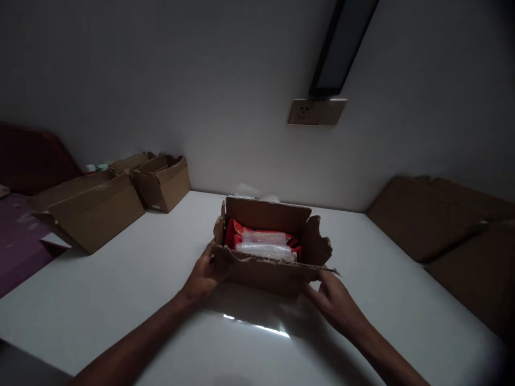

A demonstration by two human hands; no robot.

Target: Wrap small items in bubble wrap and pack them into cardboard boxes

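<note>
A cardboard box (261, 276) with a torn, ragged rim stands in the middle of the white table (173, 321). Inside it lie red packets (234, 230) and clear plastic-wrapped bundles (263, 249). My left hand (203, 276) grips the box at its near left corner, thumb on the front and the other fingers hidden round the side. At the near right corner my right hand (328, 292) holds the same box, its fingertips partly out of sight behind the cardboard.
More opened cardboard boxes (107, 212) stand at the left. Large brown cardboard pieces (426, 214) lie at the right. Clear plastic (246, 190) shows behind the middle box, against the wall. A socket plate (317, 111) sits on the wall under a dark framed panel (341, 48).
</note>
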